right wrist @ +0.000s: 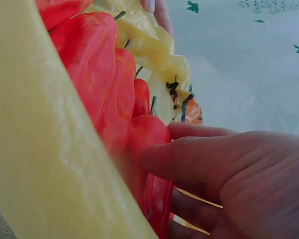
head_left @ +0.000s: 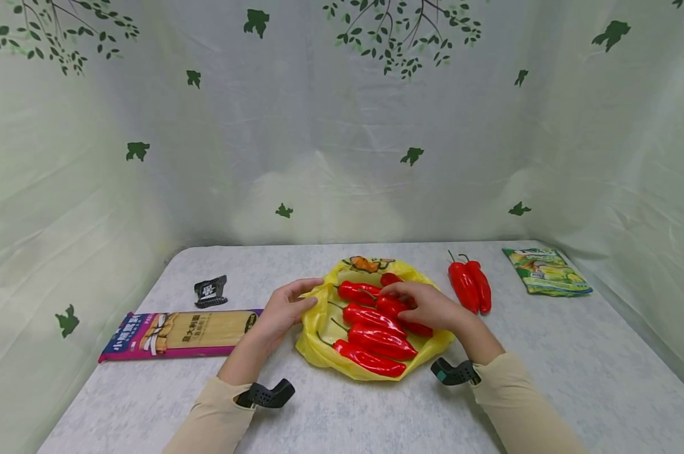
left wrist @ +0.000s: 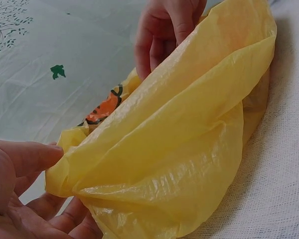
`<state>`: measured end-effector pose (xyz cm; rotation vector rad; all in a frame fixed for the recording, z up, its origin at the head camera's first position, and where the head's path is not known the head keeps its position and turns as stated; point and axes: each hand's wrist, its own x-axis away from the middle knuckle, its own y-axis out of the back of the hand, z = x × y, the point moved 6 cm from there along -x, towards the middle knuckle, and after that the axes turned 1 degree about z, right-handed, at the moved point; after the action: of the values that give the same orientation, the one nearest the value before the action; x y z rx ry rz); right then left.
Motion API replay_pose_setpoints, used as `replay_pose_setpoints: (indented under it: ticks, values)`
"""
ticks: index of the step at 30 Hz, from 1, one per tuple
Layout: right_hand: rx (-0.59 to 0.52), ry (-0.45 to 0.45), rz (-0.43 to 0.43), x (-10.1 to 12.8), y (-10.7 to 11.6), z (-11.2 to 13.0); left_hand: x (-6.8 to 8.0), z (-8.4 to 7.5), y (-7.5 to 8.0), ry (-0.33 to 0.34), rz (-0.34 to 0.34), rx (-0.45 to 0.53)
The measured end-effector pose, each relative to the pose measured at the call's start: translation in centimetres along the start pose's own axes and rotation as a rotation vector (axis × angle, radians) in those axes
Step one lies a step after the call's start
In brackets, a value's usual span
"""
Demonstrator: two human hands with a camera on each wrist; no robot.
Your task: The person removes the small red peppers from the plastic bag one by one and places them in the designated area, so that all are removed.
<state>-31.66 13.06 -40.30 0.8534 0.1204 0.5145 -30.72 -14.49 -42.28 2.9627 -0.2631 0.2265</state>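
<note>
A yellow plastic bag (head_left: 312, 350) lies spread wide on the table, with several red chili peppers (head_left: 376, 340) inside, their dark stems mostly pointing left. My left hand (head_left: 285, 309) holds the bag's left rim; in the left wrist view its thumb and fingers (left wrist: 37, 157) pinch the yellow film (left wrist: 154, 164). Inside the bag, at its right side, my right hand (head_left: 423, 306) grips a red pepper (right wrist: 147, 134) between thumb and fingers, as the right wrist view shows. The lower part of that pepper is hidden by the bag wall and neighbouring peppers.
Two more red peppers (head_left: 469, 287) lie right of the bag, near a green-and-yellow packet (head_left: 548, 272). On the left are a long pack of noodles (head_left: 188, 334) and a small black wrapped packet (head_left: 210, 292). A leaf-printed curtain (head_left: 342, 126) surrounds the table (head_left: 342, 422).
</note>
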Motion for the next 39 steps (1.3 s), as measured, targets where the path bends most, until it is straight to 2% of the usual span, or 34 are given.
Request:
replay_pose_setpoints:
  ticks: [7,16,26,39]
  values:
    - [0.009,-0.006,-0.007,0.0,-0.1,0.0,-0.1,0.1,0.0,0.011,-0.008,-0.003]
    - [0.080,0.038,-0.018,0.2,-0.2,0.5,0.0,0.1,0.0,-0.003,-0.005,-0.004]
    - [0.045,0.103,-0.073,0.3,0.5,1.3,0.0,-0.1,0.0,-0.008,0.008,-0.003]
    - [-0.004,0.197,-0.174,0.7,1.6,2.6,0.0,-0.1,-0.1,0.006,-0.012,-0.003]
